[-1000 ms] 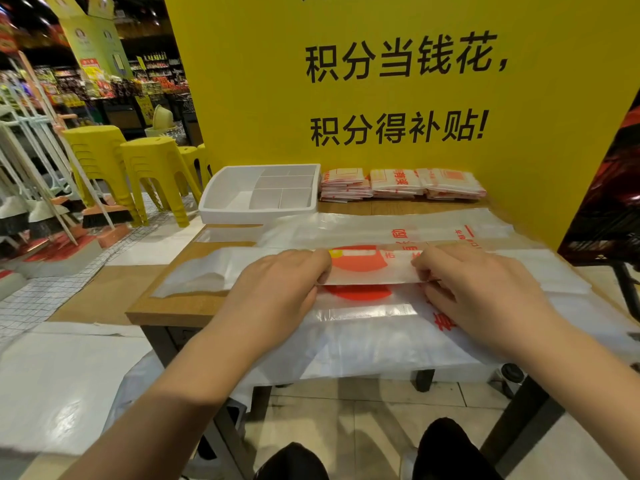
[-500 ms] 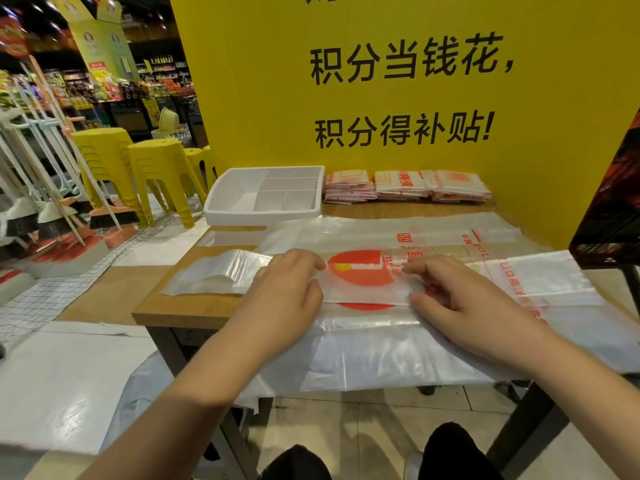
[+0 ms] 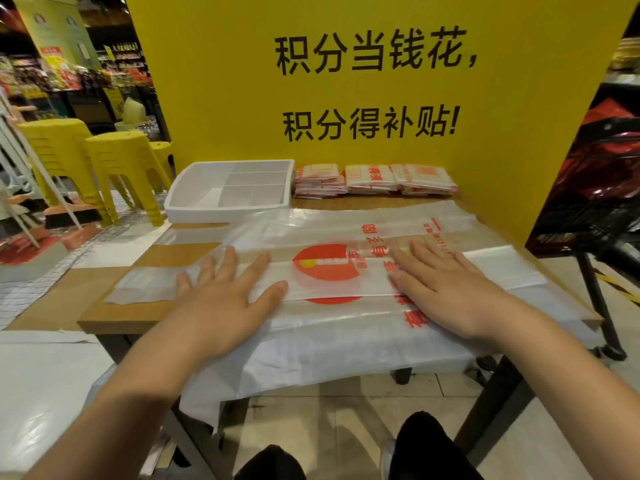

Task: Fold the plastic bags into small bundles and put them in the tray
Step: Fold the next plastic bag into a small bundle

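A clear plastic bag (image 3: 332,282) with a red round logo lies folded into a long strip across the wooden table (image 3: 104,317). My left hand (image 3: 221,299) presses flat on the strip's left part, fingers spread. My right hand (image 3: 440,289) presses flat on its right part, over red lettering. More unfolded plastic bags (image 3: 339,348) lie under the strip and hang over the table's near edge. A white divided tray (image 3: 228,188) stands at the back left of the table, with nothing in it. Several folded bag bundles (image 3: 374,180) are stacked to its right, against the yellow board.
A tall yellow sign board (image 3: 363,98) walls off the table's far side. Yellow stools (image 3: 117,168) and brooms stand on the floor to the left. A dark cart (image 3: 595,202) with red goods stands at the right. My knees show below the table.
Both hands went from curled, pinching the bag's fold to lying flat with straight fingers on the folded strip. The strip now lies flattened on the table.
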The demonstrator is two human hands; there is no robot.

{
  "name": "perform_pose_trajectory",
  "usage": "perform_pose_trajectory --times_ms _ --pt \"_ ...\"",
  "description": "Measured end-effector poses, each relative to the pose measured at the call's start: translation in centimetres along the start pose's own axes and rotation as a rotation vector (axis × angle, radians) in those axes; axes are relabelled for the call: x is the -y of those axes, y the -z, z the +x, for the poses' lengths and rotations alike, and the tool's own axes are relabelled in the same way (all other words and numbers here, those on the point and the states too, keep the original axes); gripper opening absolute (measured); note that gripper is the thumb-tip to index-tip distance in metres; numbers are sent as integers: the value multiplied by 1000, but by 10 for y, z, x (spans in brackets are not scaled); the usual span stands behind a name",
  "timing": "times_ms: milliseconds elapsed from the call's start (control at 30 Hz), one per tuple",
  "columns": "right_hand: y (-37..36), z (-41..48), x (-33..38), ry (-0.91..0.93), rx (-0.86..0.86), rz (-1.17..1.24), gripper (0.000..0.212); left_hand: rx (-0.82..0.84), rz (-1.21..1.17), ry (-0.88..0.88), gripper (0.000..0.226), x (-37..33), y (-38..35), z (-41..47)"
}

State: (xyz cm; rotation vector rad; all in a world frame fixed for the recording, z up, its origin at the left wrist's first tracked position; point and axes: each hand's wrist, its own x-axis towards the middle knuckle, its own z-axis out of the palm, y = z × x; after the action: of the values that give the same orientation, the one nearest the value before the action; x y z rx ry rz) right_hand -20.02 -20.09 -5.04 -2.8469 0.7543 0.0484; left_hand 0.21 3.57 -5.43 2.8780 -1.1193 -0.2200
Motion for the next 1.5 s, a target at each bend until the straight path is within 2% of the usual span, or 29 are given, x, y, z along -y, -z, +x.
perform_pose_trajectory --times_ms 167,333,467,533,600,700,800,867,967,1067,1133,1200,1267,1367,1433,1500 --pt "10 -11 -49 -243 20 -31 66 -5 24 30 80 3 0 -1" --pt "10 -11 -50 -274 9 -49 67 -41 31 12 88 2 -2 -1" --pt "13 -1 -52 -266 16 -73 66 -154 -15 -201 91 8 -2 -3" --pt "16 6 -52 -260 -7 -76 65 -129 -32 -288 91 10 5 -2" --pt "18 7 -48 -218 -122 -100 63 -96 -1 -317 90 9 14 -1" --pt "17 -6 -26 -18 -306 -44 62 -116 132 -360 82 3 25 1" --pt "12 -18 5 219 -301 21 60 -220 197 -431 76 -1 30 1" --pt "6 -15 19 291 -347 -12 51 -288 178 -481 56 -4 30 0" --pt "4 -2 26 244 -450 -28 36 -398 221 -512 33 -12 32 0" --pt "12 11 17 131 -530 -84 42 -410 175 -490 16 -14 40 0" --pt "24 19 12 112 -607 -149 46 -405 149 -443 13 -13 48 1" --pt "40 29 14 118 -673 -214 47 -421 70 -415 13 -14 58 -3" --pt "62 45 19 133 -733 -229 43 -412 -125 -437 8 -18 70 -10" --pt "97 66 35 190 -756 -165 30 -213 -516 -438 7 -27 86 -27" --pt "109 74 52 222 -733 -130 29 -31 -845 -346 13 -37 85 -39" --pt "109 72 66 247 -725 -110 33 -48 -1053 -209 14 -48 67 -46"
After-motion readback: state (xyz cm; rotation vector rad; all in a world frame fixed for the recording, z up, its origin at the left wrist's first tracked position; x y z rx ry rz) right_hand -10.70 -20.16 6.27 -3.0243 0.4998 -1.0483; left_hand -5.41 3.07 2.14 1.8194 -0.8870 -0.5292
